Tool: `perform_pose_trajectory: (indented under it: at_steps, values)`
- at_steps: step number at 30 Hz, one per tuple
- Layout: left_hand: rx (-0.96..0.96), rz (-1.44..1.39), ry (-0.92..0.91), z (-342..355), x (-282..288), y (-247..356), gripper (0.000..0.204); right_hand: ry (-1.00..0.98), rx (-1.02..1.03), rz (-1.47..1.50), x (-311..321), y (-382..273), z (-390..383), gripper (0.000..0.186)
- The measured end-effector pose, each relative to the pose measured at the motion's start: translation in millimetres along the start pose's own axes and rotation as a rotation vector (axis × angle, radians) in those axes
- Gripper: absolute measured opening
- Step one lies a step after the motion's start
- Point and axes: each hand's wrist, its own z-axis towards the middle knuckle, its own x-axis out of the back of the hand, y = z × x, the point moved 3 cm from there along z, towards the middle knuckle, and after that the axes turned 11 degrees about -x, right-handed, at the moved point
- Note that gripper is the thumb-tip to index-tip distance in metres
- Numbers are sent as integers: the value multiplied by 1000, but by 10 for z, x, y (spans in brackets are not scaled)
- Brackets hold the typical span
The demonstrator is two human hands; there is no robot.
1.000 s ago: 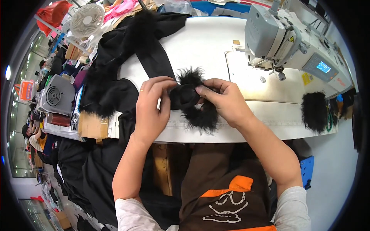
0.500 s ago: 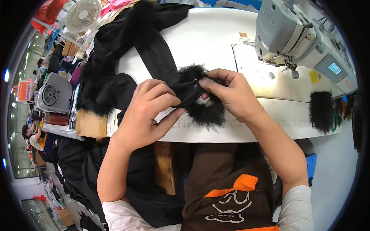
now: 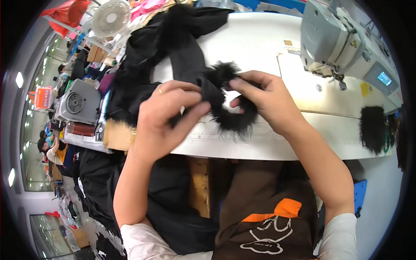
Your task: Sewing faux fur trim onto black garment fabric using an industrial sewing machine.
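R hand [image 3: 273, 102] pinches ring-shaped black fur trim [image 3: 230, 121], prob. to keep its loop open; L hand [image 3: 164, 117], blurred, at smooth black fabric band [image 3: 190, 63] left of that grip, can't tell if pinching or just steadying.

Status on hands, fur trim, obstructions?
Left hand at black fabric, grip unclear. Right hand holding fur trim. Sewing machine off right, nothing visibly blocking.

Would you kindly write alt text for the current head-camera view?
A person's left hand touches black cloth while the right hand holds curled black fur trim over a white sewing table. An industrial sewing machine stands at right; more black fabric lies at left.
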Motion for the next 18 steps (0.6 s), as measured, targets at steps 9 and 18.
perform_pose_trajectory:
  at_steps: [9, 18]
  values:
    - [640, -131, -33, -169, 329, -457, 20, 22, -101, 144, 251, 84, -7, 28]
    - [734, -547, -365, -64, -61, -418, 24, -9, 339, -24, -44, -186, 183, 25]
